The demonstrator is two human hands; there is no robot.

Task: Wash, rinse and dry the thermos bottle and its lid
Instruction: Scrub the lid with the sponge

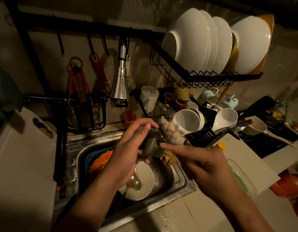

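Left hand point(128, 144) grips olive thermos bottle point(149, 146) above sink point(176, 180); right hand point(203, 164) curls around a yellowish scrubber point(168, 159) pressed against bottle.

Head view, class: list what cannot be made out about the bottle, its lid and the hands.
- thermos bottle: mostly wrapped by the left hand; its mouth is hidden.
- Its lid: not identifiable in the dim light.
- right hand: what its fingers grip is hidden behind it.
- Tap: whether water runs is too dark to tell.
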